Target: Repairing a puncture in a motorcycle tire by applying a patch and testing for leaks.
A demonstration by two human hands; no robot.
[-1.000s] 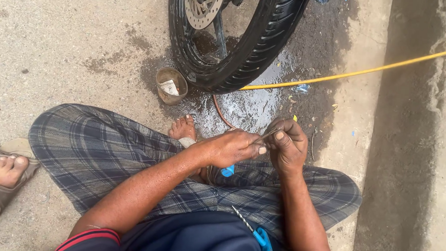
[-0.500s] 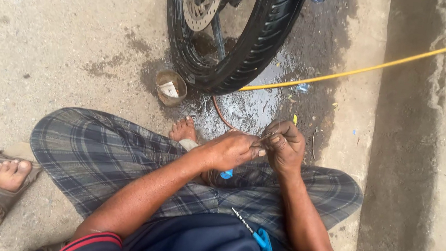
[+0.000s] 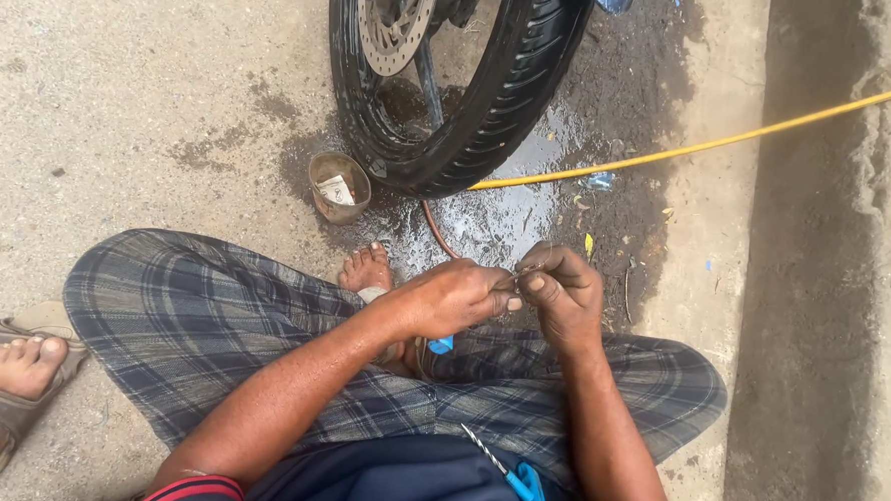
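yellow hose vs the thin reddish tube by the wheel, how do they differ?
The yellow hose is bright, thicker and runs nearly straight from the tyre to the right edge. The reddish tube is thin, dull and curves from the tyre toward the hands. Both lie on the wet ground.

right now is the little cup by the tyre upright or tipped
Upright: the small cup stands on the wet ground beside the tyre, its open mouth facing up.
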